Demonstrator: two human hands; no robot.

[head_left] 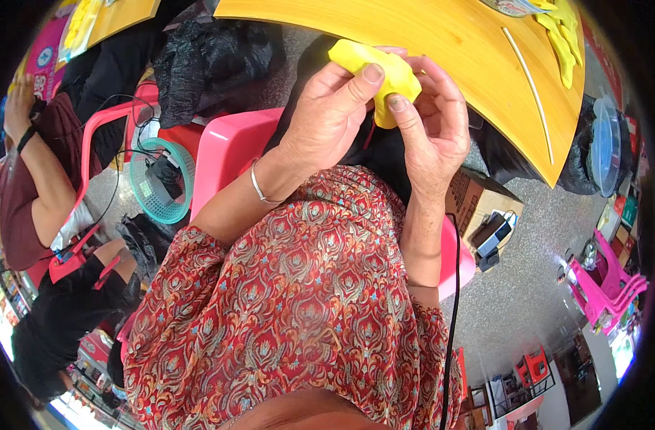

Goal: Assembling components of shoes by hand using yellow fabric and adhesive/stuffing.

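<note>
Both hands hold a small, soft yellow piece [374, 66] close to the table's near edge. It looks like sewn cloth, but its exact kind is not clear. My left hand [326, 118] is closed on its left part, thumb pressed on top. The right thumb presses the lower right end, and the other fingers of my right hand [440, 132] curl behind it. A narrow end hangs down between the two thumbs.
On the curved yellow table [442, 54] lie a thin white stick [529, 93] and several yellow pieces [560, 43]. A teal basket [162, 208] and pink chair [230, 140] are to the left. A cardboard box [467, 193] stands right. Another person [44, 186] sits far left.
</note>
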